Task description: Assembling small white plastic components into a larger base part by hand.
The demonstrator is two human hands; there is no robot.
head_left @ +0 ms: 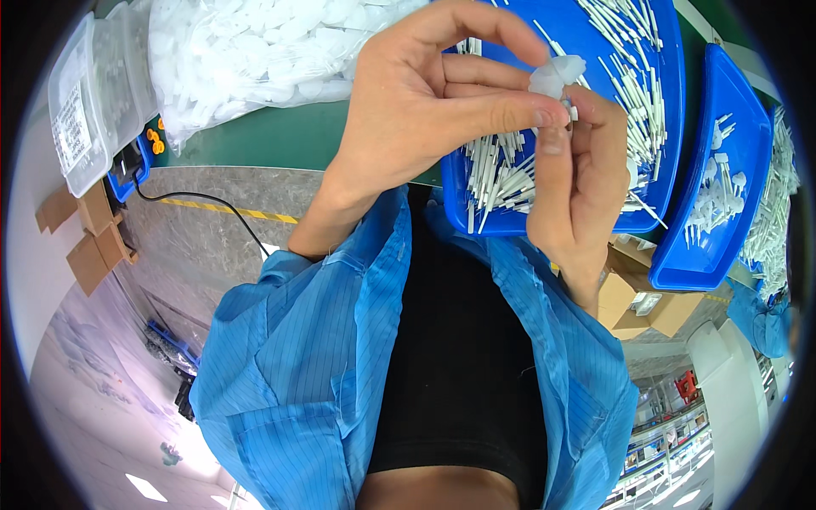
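Translucent and pale, the piece (pixel 558 75) sits at the fingertips of both hands: the left hand (pixel 408 110) grasps it, while the right hand (pixel 580 208) pinches close by at its lower edge, exact contact hidden. Below them is a blue tray (pixel 676 93) of white sticks (pixel 648 115). A loosened pinch could drop the piece among these; uneven pressure from the thumbs could bend it.

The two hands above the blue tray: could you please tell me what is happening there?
A person's left hand holds a translucent piece at its fingertips. The right hand meets it from below; its exact grip is partly hidden. Beneath, white sticks lie in the tray. A bag of translucent pieces lies to the left.
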